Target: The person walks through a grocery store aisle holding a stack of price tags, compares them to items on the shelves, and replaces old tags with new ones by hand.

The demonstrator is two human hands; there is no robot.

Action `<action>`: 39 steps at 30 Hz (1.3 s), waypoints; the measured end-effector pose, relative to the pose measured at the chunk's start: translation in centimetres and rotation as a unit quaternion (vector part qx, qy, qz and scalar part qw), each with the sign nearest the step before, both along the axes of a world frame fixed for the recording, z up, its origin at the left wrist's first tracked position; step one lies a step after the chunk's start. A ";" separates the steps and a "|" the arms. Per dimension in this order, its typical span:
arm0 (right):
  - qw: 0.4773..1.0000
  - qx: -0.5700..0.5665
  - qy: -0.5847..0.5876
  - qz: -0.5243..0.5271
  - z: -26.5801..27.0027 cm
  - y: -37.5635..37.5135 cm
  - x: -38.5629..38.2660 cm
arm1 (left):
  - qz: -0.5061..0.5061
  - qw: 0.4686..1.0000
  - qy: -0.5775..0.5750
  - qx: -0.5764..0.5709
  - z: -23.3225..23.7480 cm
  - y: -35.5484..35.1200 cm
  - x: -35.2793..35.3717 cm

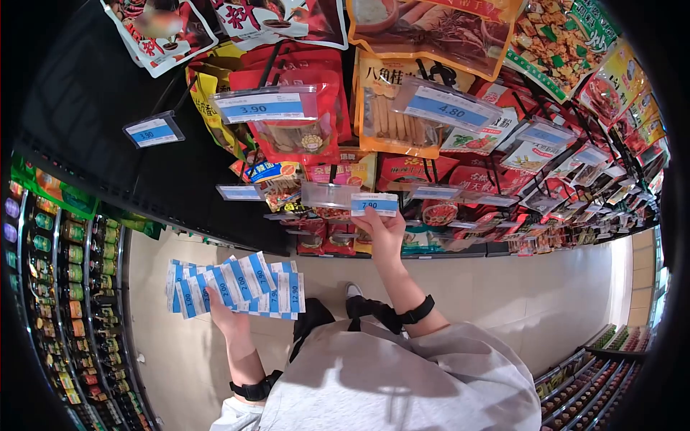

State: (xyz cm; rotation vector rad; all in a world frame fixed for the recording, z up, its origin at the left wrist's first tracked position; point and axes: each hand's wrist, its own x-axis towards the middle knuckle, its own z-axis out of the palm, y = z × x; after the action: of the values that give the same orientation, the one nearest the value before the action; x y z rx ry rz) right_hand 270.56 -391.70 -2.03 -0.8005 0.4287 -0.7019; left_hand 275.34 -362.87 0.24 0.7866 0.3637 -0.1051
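My right hand (384, 231) pinches a blue-and-white price tag (374, 204) marked 7.90. The tag lies at the right end of a clear plastic tag holder (327, 195) on a shelf hook, overlapping it in this view. Low on the left, my left hand (228, 316) is closed on a fanned-out bunch of price tags (241, 284), several layers deep. Prices such as 1.00, 2.00 and 12.90 are readable on them. Above the right hand hang a red spice packet (298, 136) and an orange-edged packet of bark-like sticks (392, 108).
Filled tag holders stick out on hooks, one reading 3.90 (264, 107) and another 4.80 (449, 106). Many seasoning packets (546, 154) hang along the right. Shelves of jars (75, 273) stand at the left. Tiled floor (496, 287) lies below, and more shelves (589, 388) are at lower right.
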 end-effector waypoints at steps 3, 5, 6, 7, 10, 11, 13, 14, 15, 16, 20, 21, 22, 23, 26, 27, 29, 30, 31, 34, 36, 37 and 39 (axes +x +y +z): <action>0.999 -0.032 0.009 0.003 0.4 0.4 -0.2 | 0.011 0.999 0.028 0.030 1.0 -0.6 -0.3; 0.999 -0.051 -0.003 0.014 0.3 0.6 -0.3 | 0.010 0.999 0.045 0.027 0.8 -0.6 -0.1; 0.999 -0.052 -0.003 0.014 0.4 0.7 -0.2 | 0.010 0.998 0.061 0.026 0.6 -0.5 0.0; 0.999 -0.025 0.002 0.021 0.6 0.7 -0.1 | 0.009 0.998 0.060 0.025 0.2 -0.3 0.1; 1.000 0.003 0.011 0.027 1.3 1.1 0.4 | -0.011 1.000 0.020 0.010 -1.5 0.4 0.6; 0.999 0.006 0.017 0.027 1.5 1.3 0.5 | -0.027 0.999 0.016 -0.018 -2.0 0.7 0.8; 0.998 0.010 0.032 0.054 1.8 1.5 0.6 | -0.041 0.998 0.010 -0.049 -2.1 0.7 0.8; 0.995 0.015 0.048 0.082 1.9 1.6 0.7 | -0.049 0.998 0.005 -0.050 -2.2 0.6 0.7; 0.995 0.013 0.047 0.083 1.6 1.5 0.9 | -0.057 0.997 -0.001 -0.051 -2.2 0.5 0.6; 0.991 -0.006 0.055 0.119 0.9 1.4 1.3 | -0.055 0.997 -0.002 -0.053 -2.5 0.4 0.5; 0.964 -0.099 0.078 0.235 0.4 0.2 1.8 | -0.054 0.997 -0.022 -0.043 -3.1 0.4 -0.2; 0.970 -0.089 0.074 0.214 0.7 0.1 1.7 | -0.041 0.999 -0.021 -0.015 -3.0 0.3 -0.3; 0.969 -0.091 0.072 0.218 0.5 0.0 1.6 | -0.036 0.999 -0.023 -0.017 -2.9 0.2 -0.5; 0.974 -0.116 0.081 0.175 0.1 -0.2 1.5 | -0.021 1.000 -0.022 -0.001 -2.8 0.1 -0.6; 0.986 -0.100 0.081 0.107 0.7 0.0 1.6 | -0.007 1.000 -0.019 0.011 -2.8 0.3 -0.9; 0.982 -0.115 0.107 0.106 0.9 -0.1 1.5 | -0.012 1.000 -0.017 0.008 -2.8 0.3 -1.0; 0.977 -0.132 0.132 0.105 0.9 -0.2 1.6 | -0.004 1.000 -0.010 0.019 -2.8 0.2 -1.1; 0.978 -0.134 0.120 0.104 0.6 -0.3 1.8 | 0.000 1.000 -0.002 0.031 -2.8 0.1 -1.1; 0.980 -0.135 0.109 0.102 0.3 -0.4 2.0 | 0.001 1.000 -0.003 0.030 -2.7 0.1 -1.1; 0.970 -0.195 0.104 0.105 -1.5 -0.8 2.3 | -0.013 1.000 -0.019 0.008 -2.3 -0.2 -1.2; 0.975 -0.150 0.084 0.141 -1.3 -1.0 2.1 | -0.010 1.000 0.004 0.018 -1.9 -0.5 -1.3; 0.977 -0.105 0.064 0.176 -0.8 -1.0 2.0 | -0.009 1.000 0.002 0.018 -1.8 -0.7 -1.4; 0.973 -0.090 0.050 0.206 -0.4 -1.1 2.0 | 0.006 1.000 0.016 0.026 -1.6 -0.9 -1.3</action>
State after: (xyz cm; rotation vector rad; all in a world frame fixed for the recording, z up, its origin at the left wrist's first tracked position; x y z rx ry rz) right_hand 272.58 -392.84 -2.41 -1.0622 0.2765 -0.3158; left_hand 274.01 -363.78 -1.41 0.8350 0.4016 -0.0978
